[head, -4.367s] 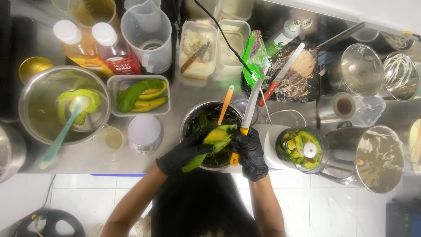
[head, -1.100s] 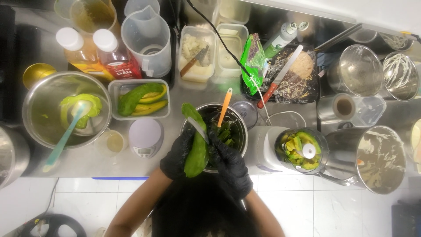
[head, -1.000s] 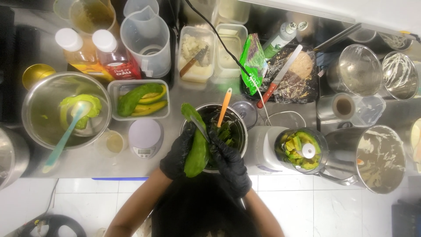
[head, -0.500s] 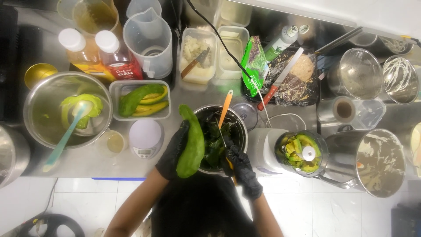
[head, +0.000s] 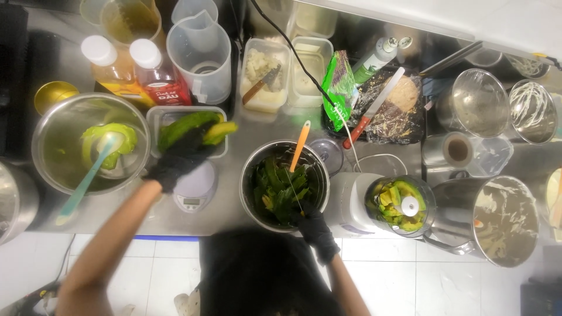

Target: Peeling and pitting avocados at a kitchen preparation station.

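Observation:
My left hand [head: 178,159], in a black glove, reaches over the small metal tray [head: 153,117] and closes on a long green avocado piece [head: 181,124] next to yellow-green slices [head: 221,130]. My right hand [head: 315,227], also gloved, rests at the near rim of the round steel pot [head: 250,175] full of dark green peels [head: 280,190]. It grips a thin knife [head: 297,199] whose blade points into the pot. An orange-handled spatula [head: 300,146] leans in the pot.
A large steel bowl [head: 52,175] with green mash and a teal spatula sits left. A small scale [head: 196,192] lies under the tray. A processor jar [head: 401,205] holds avocado chunks. Bottles, a jug [head: 200,55], tubs, a red-handled knife [head: 372,111] and pots crowd the back and right.
My left hand has carried the green avocado piece from the pot leftward to the tray. My right hand with the knife has dropped back to the pot's near rim.

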